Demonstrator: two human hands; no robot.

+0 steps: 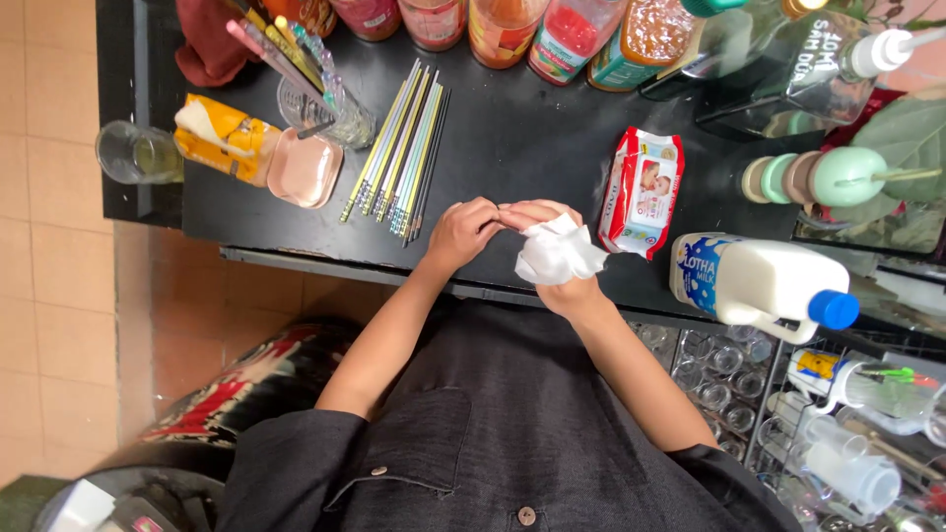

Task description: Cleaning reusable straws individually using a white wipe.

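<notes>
My right hand (pixel 544 219) grips a crumpled white wet wipe (pixel 558 253) above the near edge of the black counter (pixel 512 138). My left hand (pixel 461 231) meets it, its fingertips pinching at the wipe's top edge next to the right fingers. A bundle of long pastel chopsticks (pixel 402 153) lies on the counter just left of and beyond my left hand. A red-and-white pack of wet wipes (pixel 642 191) lies right of my right hand.
A white milk jug with a blue cap (pixel 757 284) lies on its side at the right. A glass holder with sticks (pixel 325 103), an orange pouch (pixel 222 138), a pink lid (pixel 304 167), an empty glass (pixel 136 153) and a row of bottles (pixel 503 30) stand farther back.
</notes>
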